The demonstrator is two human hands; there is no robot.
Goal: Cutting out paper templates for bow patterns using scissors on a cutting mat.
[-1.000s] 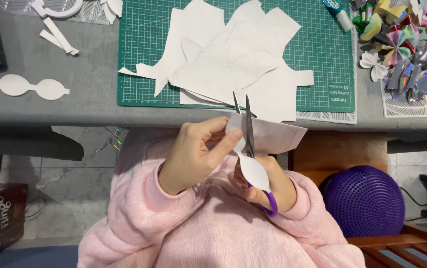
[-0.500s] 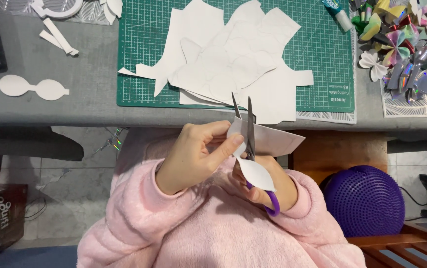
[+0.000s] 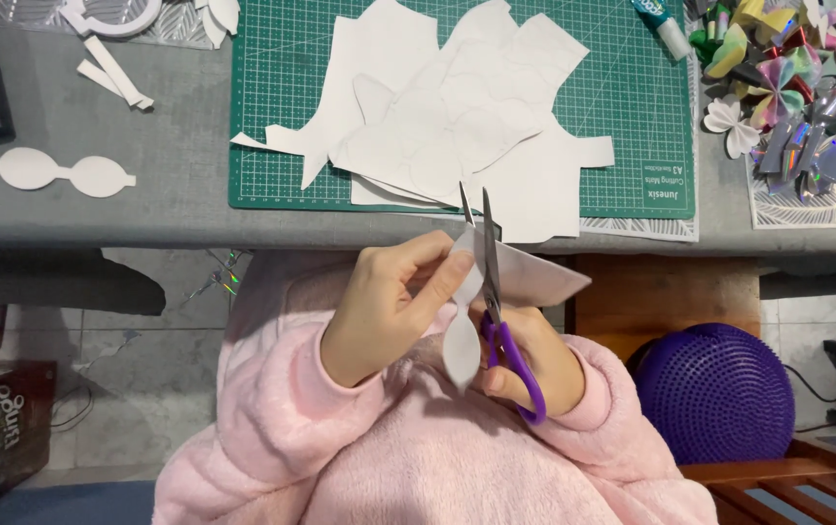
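Here — scissors (image 3: 489, 255) cutting, left hand (image 3: 391, 306) pinching paper (image 3: 463, 321)

My sleeves (image 3: 272, 418): pink fleece. Scissors (image 3: 505, 340): purple handles. Paper piece (image 3: 462, 331): white. Cutting mat (image 3: 632, 126), upper centre: green, white grid. Surface (image 3: 175, 185): grey. Bows (image 3: 807, 97), upper right: iridescent silver.

The grey table (image 3: 175, 165) carries a green cutting mat (image 3: 632, 126) at its near edge, 1 white double-oval cutout (image 3: 60, 172) left, shiny paper bows (image 3: 807, 107) right.
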